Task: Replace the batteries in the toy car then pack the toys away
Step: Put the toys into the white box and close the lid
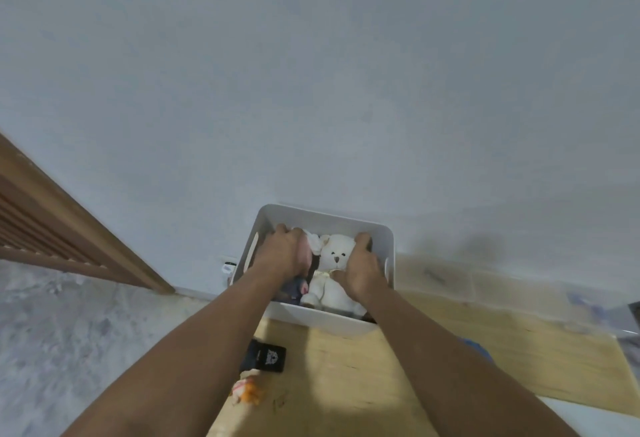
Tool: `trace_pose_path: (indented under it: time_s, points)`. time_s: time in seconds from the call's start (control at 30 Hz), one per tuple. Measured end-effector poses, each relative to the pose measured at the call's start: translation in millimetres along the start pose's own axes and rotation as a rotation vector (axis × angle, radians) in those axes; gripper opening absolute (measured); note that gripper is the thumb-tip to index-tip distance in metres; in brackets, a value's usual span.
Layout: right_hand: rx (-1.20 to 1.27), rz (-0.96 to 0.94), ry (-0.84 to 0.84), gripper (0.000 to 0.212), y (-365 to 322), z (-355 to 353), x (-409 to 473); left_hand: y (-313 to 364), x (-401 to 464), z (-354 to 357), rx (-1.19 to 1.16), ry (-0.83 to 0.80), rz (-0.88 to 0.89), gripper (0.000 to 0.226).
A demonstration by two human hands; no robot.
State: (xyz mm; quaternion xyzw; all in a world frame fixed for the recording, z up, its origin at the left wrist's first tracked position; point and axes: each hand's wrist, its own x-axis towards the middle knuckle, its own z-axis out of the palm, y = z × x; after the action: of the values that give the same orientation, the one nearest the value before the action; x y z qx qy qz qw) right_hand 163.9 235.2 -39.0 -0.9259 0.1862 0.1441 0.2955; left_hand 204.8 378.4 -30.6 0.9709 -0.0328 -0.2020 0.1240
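Observation:
A white plastic bin (379, 228) stands on the wooden table against the wall. Inside it lies a white teddy bear (333, 263) on its back, with a dark toy with a pink patch (297, 290) to its left. Both my hands reach down into the bin. My left hand (285, 252) presses down on white soft toys at the bin's left side, fingers curled over them. My right hand (363, 268) lies over the bear's right side, its fingertips touching something dark by the bin's far wall. No toy car shows.
A black card-like pack (268, 356) lies on the wooden table (346, 384) near me, with a small orange and white toy (247, 393) at the table's left edge. Something blue (479, 350) peeks out behind my right forearm. A wooden louvred door (52, 228) stands at left.

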Motion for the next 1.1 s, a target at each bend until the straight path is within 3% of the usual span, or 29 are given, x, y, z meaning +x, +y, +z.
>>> trace_pose_path:
  time_s: [0.27, 0.4, 0.53, 0.67, 0.8, 0.87, 1.0, 1.1]
  points:
    - [-0.098, -0.031, -0.013, 0.074, -3, -7, -1, -3, -7, 0, -0.044, -0.009, 0.006, 0.044]
    - [-0.270, -0.176, 0.079, 0.048, -12, -22, -16, -16, -18, -9, -0.053, 0.004, 0.070, 0.054]
    - [-0.236, -0.285, 0.145, 0.039, -29, -33, -39, -22, -42, -22, -0.155, 0.210, 0.075, 0.056]
    - [-0.142, -0.373, 0.117, 0.035, -46, -29, -63, -34, -75, -24, -0.270, 0.497, 0.067, 0.047]
    - [-0.044, -0.480, 0.083, 0.020, -58, -8, -87, -57, -111, -16, -0.317, 0.656, 0.000, 0.035]
    - [-0.021, -0.575, 0.069, 0.014, -62, 7, -98, -70, -129, -5, -0.335, 0.681, -0.054, 0.031]
    - [-0.029, -0.645, -0.038, 0.022, -60, 39, -115, -90, -164, 27, -0.378, 0.687, -0.174, 0.018]
    - [-0.058, -0.643, -0.097, 0.022, -49, 62, -123, -97, -185, 58, -0.371, 0.596, -0.268, 0.026]
